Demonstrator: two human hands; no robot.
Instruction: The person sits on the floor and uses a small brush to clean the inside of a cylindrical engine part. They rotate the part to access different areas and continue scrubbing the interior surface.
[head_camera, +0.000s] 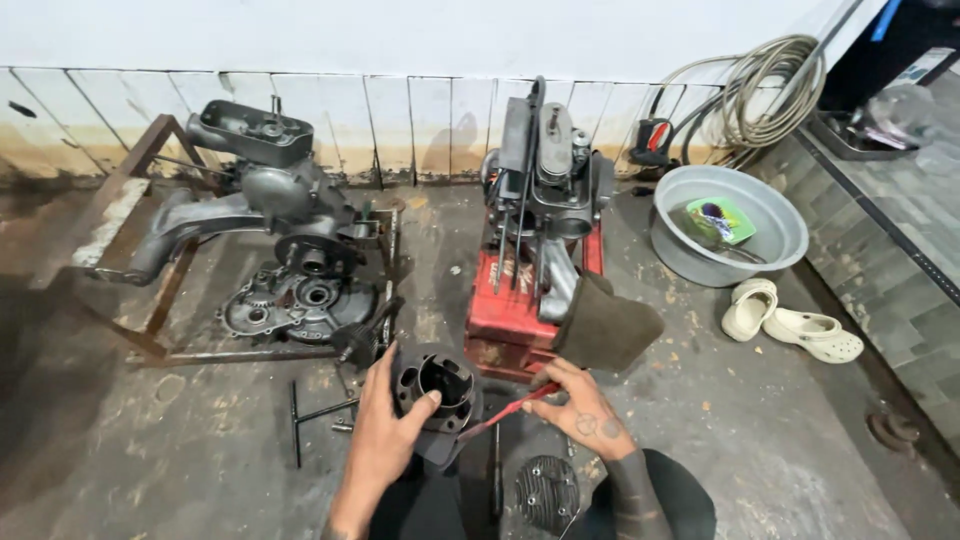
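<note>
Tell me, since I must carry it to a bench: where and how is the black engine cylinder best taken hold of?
Probably by the rim of its open bore, from the left, as the left hand does: thumb hooked inside the cylinder, fingers behind the fins. The right hand works a red-handled tool from the other side.

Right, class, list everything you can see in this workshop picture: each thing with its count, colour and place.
engine cylinder: one, black, bottom centre, held upright
red-handled tool: one, red, right of the cylinder
cylinder head: one, dark grey finned, floor near bottom edge
engine block: one, grey, on the red stand
red stand: one, red, centre
engine casing: one, grey, on the left metal frame
metal frame: one, rusty brown, left
T-handle wrench: one, black, floor left of centre
basin: one, grey, right
hose: one, beige, coiled top right
sandals: two, cream, right
left hand: grip on the cylinder
right hand: grip on the red-handled tool
</note>
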